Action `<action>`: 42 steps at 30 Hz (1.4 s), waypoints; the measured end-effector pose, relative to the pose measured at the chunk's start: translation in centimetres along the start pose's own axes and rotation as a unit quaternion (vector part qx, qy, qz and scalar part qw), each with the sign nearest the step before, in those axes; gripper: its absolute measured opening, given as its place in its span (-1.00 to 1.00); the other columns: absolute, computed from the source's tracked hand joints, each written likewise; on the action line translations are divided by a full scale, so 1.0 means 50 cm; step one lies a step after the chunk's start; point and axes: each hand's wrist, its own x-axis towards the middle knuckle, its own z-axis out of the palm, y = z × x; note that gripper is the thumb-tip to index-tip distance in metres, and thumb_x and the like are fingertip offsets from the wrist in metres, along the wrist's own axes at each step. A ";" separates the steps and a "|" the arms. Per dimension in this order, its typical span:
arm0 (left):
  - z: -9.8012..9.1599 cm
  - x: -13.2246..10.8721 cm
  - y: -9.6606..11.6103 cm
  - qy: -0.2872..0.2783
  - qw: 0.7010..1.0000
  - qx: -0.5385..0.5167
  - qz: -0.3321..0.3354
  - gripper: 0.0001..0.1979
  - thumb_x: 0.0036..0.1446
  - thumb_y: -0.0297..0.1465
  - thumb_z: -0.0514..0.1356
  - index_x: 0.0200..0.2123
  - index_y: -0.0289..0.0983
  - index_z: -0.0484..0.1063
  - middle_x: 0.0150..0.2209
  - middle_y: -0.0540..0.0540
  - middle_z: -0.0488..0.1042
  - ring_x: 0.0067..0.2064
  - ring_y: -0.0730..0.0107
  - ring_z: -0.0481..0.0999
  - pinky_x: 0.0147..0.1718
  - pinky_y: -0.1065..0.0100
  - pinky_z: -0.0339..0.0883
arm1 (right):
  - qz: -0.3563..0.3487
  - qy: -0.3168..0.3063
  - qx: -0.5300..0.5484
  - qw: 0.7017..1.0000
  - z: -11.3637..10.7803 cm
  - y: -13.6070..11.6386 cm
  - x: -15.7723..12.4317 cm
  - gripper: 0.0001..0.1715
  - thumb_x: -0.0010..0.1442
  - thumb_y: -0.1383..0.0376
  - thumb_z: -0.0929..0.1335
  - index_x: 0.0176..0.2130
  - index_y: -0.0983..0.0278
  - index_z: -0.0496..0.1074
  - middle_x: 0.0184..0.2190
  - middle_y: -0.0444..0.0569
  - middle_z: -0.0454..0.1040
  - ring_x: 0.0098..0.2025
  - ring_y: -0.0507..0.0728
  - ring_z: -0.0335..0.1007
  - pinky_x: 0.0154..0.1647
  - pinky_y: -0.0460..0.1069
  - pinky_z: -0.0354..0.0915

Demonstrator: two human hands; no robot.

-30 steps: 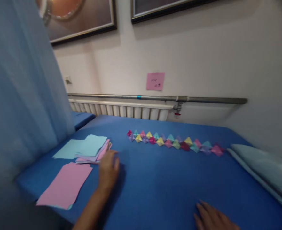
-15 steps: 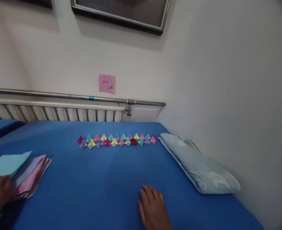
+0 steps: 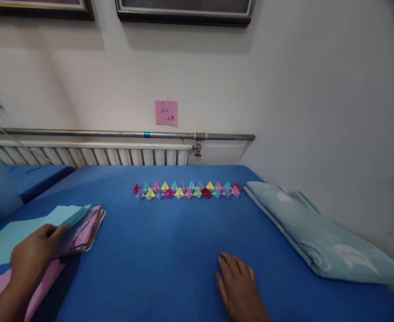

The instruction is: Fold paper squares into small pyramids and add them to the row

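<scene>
Left hand (image 3: 34, 255) pinches a blue sheet (image 3: 64, 214); right hand (image 3: 240, 286) lies palm-down.

pink note (image 3: 166, 112) above grey pipe (image 3: 110, 133)

I sit in dim, soft indoor light, the wall (image 3: 291, 89) greyish with blurry-edged shadows below the picture frames (image 3: 183, 19), which suggests light from above. A darker shadow pools to the right of my left hand (image 3: 34, 252). The wide view stretches the blanket (image 3: 317, 243); the upper right corner darkens, and fine detail looks smeared.
</scene>
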 end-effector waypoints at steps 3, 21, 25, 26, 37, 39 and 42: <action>-0.047 -0.019 0.078 -0.017 0.995 0.058 -0.081 -0.80 0.07 -0.27 0.17 -0.33 -0.25 0.53 -0.50 0.09 0.49 -0.40 0.36 0.48 -0.46 0.49 0.24 | -0.010 0.010 0.014 1.000 0.002 0.004 -0.001 -0.62 0.25 0.34 0.14 -0.16 0.31 0.49 -0.17 0.12 0.54 -0.19 0.28 0.42 -0.24 0.13 0.23; 0.111 -0.452 0.182 -0.153 0.777 -0.266 0.550 -0.75 0.23 -0.47 0.09 -0.04 -0.18 0.40 -0.10 -0.09 0.53 -0.03 0.37 0.49 -0.04 0.31 0.39 | -0.015 -0.144 0.303 0.942 -0.102 -0.019 0.009 -0.45 0.10 0.45 0.24 0.10 0.25 0.26 0.15 0.11 0.28 0.16 0.23 0.16 0.07 0.17 0.19; 0.098 -0.460 0.171 -0.162 0.777 -0.264 0.548 -0.72 0.23 -0.50 0.05 -0.02 -0.19 0.39 -0.09 -0.11 0.53 -0.02 0.34 0.48 -0.03 0.27 0.38 | -0.073 -0.167 0.348 0.920 -0.124 -0.036 0.014 -0.54 0.08 0.53 0.21 -0.09 0.17 0.40 0.07 0.01 0.36 0.11 0.19 0.22 0.02 0.14 0.18; 0.096 -0.461 0.168 -0.168 0.779 -0.255 0.548 -0.71 0.23 -0.50 0.05 -0.01 -0.18 0.38 -0.07 -0.12 0.52 -0.01 0.34 0.47 -0.02 0.25 0.37 | -0.078 -0.170 0.358 0.915 -0.126 -0.037 0.015 -0.55 0.07 0.55 0.21 -0.13 0.17 0.42 0.03 0.00 0.39 0.06 0.18 0.26 -0.01 0.12 0.19; 0.087 -0.433 0.141 -0.212 0.831 -0.209 0.469 -0.75 0.18 -0.42 0.07 -0.07 -0.13 0.39 -0.15 -0.06 0.54 -0.09 0.22 0.45 -0.07 0.14 0.26 | -0.048 -0.229 0.440 0.867 -0.143 -0.018 0.017 -0.57 0.08 0.54 0.24 -0.10 0.19 0.40 -0.13 -0.09 0.50 -0.07 0.11 0.34 -0.02 0.07 0.17; 0.082 -0.433 0.148 -0.219 0.836 -0.211 0.457 -0.76 0.16 -0.35 0.13 -0.08 -0.15 0.39 -0.19 -0.05 0.54 -0.12 0.24 0.45 -0.11 0.19 0.27 | -0.022 -0.234 0.451 0.861 -0.143 -0.020 0.018 -0.65 0.15 0.49 0.26 -0.10 0.20 0.39 -0.22 -0.09 0.52 -0.17 0.09 0.37 -0.09 0.05 0.20; 0.081 -0.433 0.156 -0.212 0.850 -0.205 0.436 -0.79 0.16 -0.30 0.16 -0.12 -0.15 0.41 -0.24 -0.01 0.54 -0.17 0.29 0.46 -0.19 0.27 0.27 | 0.042 -0.219 0.443 0.868 -0.138 -0.027 0.016 -0.68 0.22 0.38 0.27 -0.01 0.21 0.34 -0.27 -0.06 0.51 -0.25 0.10 0.38 -0.16 0.05 0.25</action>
